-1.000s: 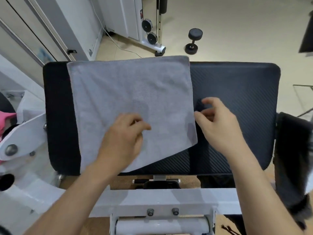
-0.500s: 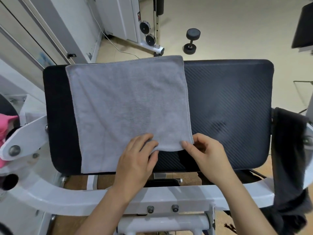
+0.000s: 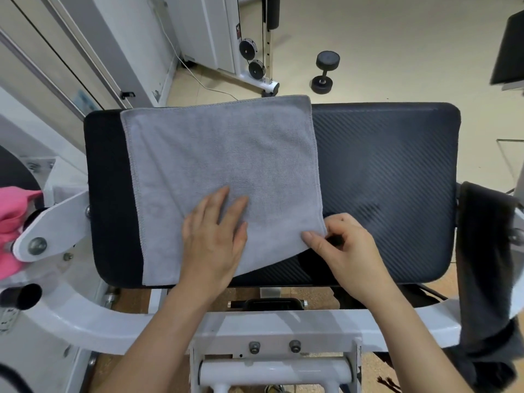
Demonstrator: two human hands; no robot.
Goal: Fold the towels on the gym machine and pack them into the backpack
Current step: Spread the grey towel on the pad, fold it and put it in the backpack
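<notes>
A grey towel (image 3: 221, 171) lies folded on the left half of the black pad (image 3: 397, 180) of the gym machine. My left hand (image 3: 215, 239) rests flat on the towel's near part, fingers spread, holding nothing. My right hand (image 3: 343, 251) pinches the towel's near right corner between thumb and fingers. A dark grey towel (image 3: 485, 273) hangs over the machine's right arm. No backpack is in view.
The machine's white frame (image 3: 272, 324) runs below the pad. Something pink (image 3: 14, 222) sits at the far left. On the beige floor beyond the pad stand a black dumbbell (image 3: 324, 72) and a cable machine base (image 3: 255, 63).
My left hand slid from the towel's near edge up onto its surface and flattened. My right hand closed on the near right corner. The view shifted slightly.
</notes>
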